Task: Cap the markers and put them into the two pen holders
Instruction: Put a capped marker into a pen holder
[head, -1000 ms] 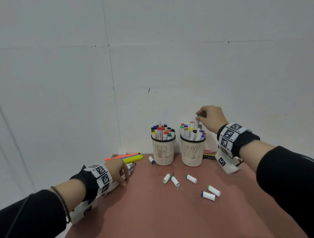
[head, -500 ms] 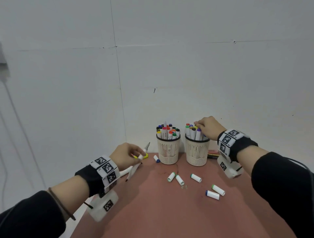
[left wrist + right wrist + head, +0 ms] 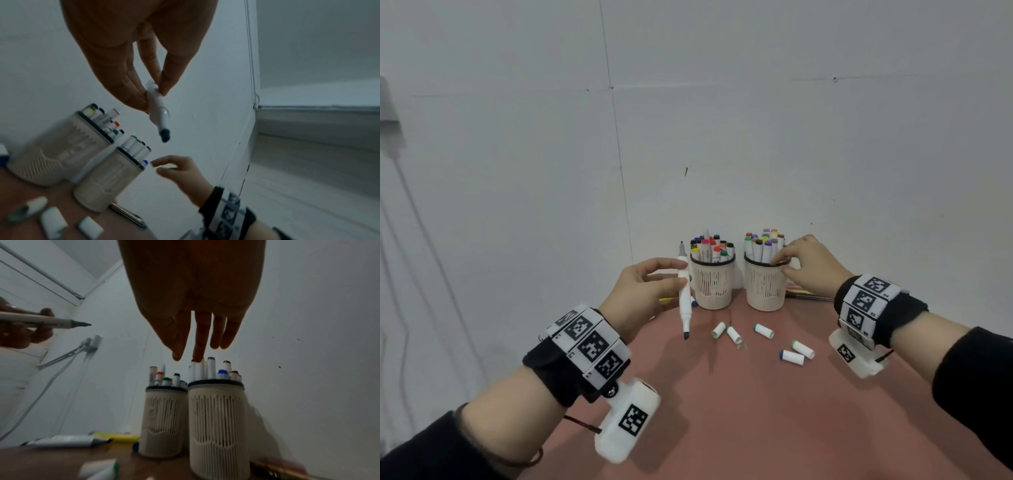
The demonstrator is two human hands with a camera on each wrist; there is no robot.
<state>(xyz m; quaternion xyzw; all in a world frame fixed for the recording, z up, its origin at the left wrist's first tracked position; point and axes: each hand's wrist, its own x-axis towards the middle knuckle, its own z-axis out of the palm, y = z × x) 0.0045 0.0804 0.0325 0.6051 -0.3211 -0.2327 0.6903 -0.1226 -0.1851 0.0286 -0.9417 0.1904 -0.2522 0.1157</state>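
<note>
A: At left, our left hand (image 3: 647,291) has its grip clamped on an uncapped marker (image 3: 684,294), held upright above the worktop (image 3: 722,411) just beside the left holder (image 3: 713,284).

B: And further right?

A: Both holders are nearly full; five loose caps (image 3: 763,330) lie on the worktop before them. Our right hand (image 3: 811,265) hovers by the right holder (image 3: 765,286), grip apart and empty. We judge most markers stowed; a few uncapped ones at far left remain.
</note>
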